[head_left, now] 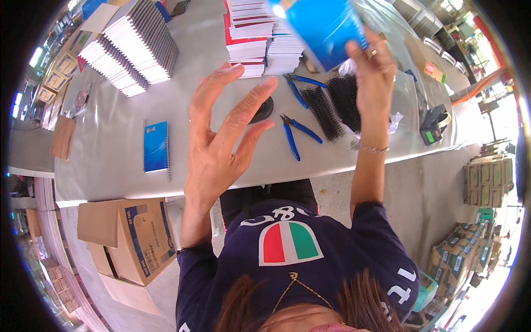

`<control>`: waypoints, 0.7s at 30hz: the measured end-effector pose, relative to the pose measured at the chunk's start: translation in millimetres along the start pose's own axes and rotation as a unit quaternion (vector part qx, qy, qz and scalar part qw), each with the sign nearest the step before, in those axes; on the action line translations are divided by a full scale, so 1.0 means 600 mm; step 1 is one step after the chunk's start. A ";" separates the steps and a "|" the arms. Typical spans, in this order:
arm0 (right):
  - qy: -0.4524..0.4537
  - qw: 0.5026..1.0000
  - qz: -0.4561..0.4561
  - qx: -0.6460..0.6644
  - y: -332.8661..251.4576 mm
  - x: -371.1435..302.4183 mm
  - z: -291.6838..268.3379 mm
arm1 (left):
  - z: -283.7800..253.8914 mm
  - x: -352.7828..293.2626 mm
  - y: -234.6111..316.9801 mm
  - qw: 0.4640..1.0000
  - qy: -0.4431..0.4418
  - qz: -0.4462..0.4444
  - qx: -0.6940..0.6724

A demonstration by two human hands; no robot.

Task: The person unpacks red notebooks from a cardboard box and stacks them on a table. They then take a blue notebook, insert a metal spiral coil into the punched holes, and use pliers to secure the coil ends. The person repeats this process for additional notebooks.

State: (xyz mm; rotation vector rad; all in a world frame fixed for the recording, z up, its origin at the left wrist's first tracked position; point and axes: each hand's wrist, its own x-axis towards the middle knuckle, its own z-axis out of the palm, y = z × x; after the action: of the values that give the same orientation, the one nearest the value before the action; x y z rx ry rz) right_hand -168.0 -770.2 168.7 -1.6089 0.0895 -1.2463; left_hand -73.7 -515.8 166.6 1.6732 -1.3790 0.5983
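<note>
My right hand [375, 69] grips a blue notebook [323, 33] by its lower right edge, holding it up over the far side of the table. With fingers spread and curved, my left hand [218, 135] hovers above the table and holds nothing. A second blue notebook [156, 146] lies to its left, with wire coil sticking out past its ends. Two blue-handled cutting pliers [301, 131] lie between my hands. Bundles of black spiral coils [344, 102] rest beside my right wrist. Partly hidden behind my left fingers is a round black object [263, 110].
Stacks of spiral-bound books [138, 41] stand at the far left of the grey table [110, 171]. Piles of unbound page blocks [247, 39] rise at the far middle. A small black device [434, 126] sits near the right edge. An open cardboard box [141, 240] is below the table's front left.
</note>
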 end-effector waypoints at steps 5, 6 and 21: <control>0.045 0.976 0.084 0.195 0.055 0.216 -0.051 | 0.019 -0.022 -0.013 0.996 -0.044 -0.072 -0.014; -0.028 0.976 0.160 0.144 0.067 0.242 -0.052 | 0.016 -0.029 -0.015 0.995 -0.042 -0.089 -0.009; 0.010 0.992 -0.055 -0.110 -0.007 0.129 -0.015 | -0.031 -0.086 -0.035 0.983 0.022 -0.178 0.029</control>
State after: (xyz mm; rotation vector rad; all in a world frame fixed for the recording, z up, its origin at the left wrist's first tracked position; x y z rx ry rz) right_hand -141.5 -820.5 222.1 -1.8103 0.1572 -1.3762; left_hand -65.3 -472.2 128.0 1.8855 -1.0033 0.4681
